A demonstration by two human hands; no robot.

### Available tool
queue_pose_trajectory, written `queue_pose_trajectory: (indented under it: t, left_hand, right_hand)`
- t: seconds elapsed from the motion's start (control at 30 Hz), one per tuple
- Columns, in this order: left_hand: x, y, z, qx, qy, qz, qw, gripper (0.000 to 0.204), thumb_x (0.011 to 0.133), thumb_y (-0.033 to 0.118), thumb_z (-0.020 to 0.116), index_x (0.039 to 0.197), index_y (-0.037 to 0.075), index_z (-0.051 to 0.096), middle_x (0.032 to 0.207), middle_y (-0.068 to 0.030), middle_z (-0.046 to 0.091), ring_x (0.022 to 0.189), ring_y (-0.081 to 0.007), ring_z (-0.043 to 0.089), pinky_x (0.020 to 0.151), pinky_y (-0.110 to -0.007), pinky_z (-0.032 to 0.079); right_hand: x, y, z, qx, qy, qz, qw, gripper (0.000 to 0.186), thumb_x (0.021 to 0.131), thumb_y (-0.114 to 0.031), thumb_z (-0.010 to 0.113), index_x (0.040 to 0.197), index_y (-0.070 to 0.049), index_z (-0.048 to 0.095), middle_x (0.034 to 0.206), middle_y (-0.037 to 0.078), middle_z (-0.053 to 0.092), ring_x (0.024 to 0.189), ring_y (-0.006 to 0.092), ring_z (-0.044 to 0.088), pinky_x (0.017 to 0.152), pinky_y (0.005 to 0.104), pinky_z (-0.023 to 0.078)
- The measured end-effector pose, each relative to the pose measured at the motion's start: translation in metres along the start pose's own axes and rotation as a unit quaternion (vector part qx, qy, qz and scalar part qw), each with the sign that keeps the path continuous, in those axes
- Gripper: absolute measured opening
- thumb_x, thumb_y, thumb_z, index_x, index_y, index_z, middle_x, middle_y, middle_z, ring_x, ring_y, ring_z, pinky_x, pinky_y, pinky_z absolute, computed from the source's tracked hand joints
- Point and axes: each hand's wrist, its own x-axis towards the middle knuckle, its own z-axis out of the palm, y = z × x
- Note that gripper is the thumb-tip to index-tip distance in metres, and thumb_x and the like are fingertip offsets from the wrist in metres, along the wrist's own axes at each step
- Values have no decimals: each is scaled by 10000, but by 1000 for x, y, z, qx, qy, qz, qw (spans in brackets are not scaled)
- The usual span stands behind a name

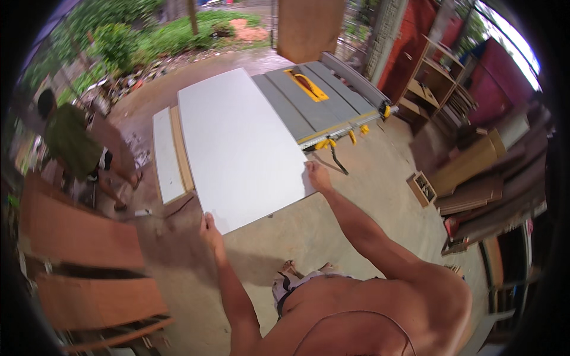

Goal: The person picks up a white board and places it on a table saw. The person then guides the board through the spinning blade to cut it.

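A large white panel point(237, 148) lies beside a grey table saw point(291, 101) with a yellow insert and yellow knobs, its right edge against or over the saw's left side. My left hand point(211, 231) grips the panel's near left corner, fingers curled on the edge. My right hand point(317, 175) is closed on the panel's near right corner, just in front of the saw. Along the panel's left side is a narrow white strip point(168, 157) with a light wooden board point(180, 142) beside it. What supports the panel underneath is mostly hidden.
At left, a person in an olive shirt point(74, 139) stands side-on. Brown boards point(89, 243) fill the lower left. At right are a wooden shelf unit point(427, 83), leaning boards point(469, 166) and a small wooden box point(421, 188) on the concrete floor point(374, 196). Greenery shows beyond.
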Motion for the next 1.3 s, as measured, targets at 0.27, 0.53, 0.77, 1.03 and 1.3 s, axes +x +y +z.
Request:
queue_pose_trajectory:
  t: [0.27, 0.53, 0.77, 1.03, 1.3]
  left_hand:
    - [-17, 27, 5, 99, 23, 24, 995, 478, 1124, 339, 617, 1319, -86, 719, 1154, -211, 809, 963, -239, 726, 890, -382, 556]
    - [-1, -16, -9, 246, 37, 12, 968, 504, 1118, 388, 617, 1267, -76, 747, 1127, -190, 812, 958, -297, 752, 848, -430, 569]
    - [-7, 10, 37, 606, 145, 43, 781, 399, 1064, 288, 597, 1316, 4, 721, 1194, -196, 744, 1095, -405, 689, 965, -521, 539]
    - [6, 21, 228, 137, -76, 217, 963, 422, 1053, 187, 558, 1389, -62, 613, 1407, -267, 646, 1308, -448, 596, 1115, -573, 477]
    - [21, 124, 550, 622, -176, 257, 719, 743, 1075, 574, 565, 1584, 34, 526, 1683, -227, 455, 1590, -394, 373, 1255, -657, 292]
  right_hand:
    - [-3, -10, -6, 49, -26, 77, 996, 474, 1116, -436, 532, 1162, 10, 687, 1046, 335, 743, 1013, 551, 707, 896, 604, 549]
    - [6, 15, -33, 166, -110, 40, 979, 509, 1075, -489, 624, 1059, 10, 723, 924, 246, 761, 886, 441, 743, 820, 535, 569]
    - [9, 143, -66, 288, -292, 226, 883, 600, 1056, -605, 628, 1223, -40, 746, 835, 113, 741, 595, 205, 709, 515, 366, 548]
    - [64, 247, -101, 238, -346, 281, 863, 520, 1079, -463, 573, 1133, 30, 730, 792, 105, 764, 606, 221, 734, 559, 383, 597]
    - [190, 305, -55, 191, -200, 268, 923, 559, 1092, -539, 522, 1427, -107, 639, 1095, 203, 806, 1054, 332, 785, 947, 443, 602]
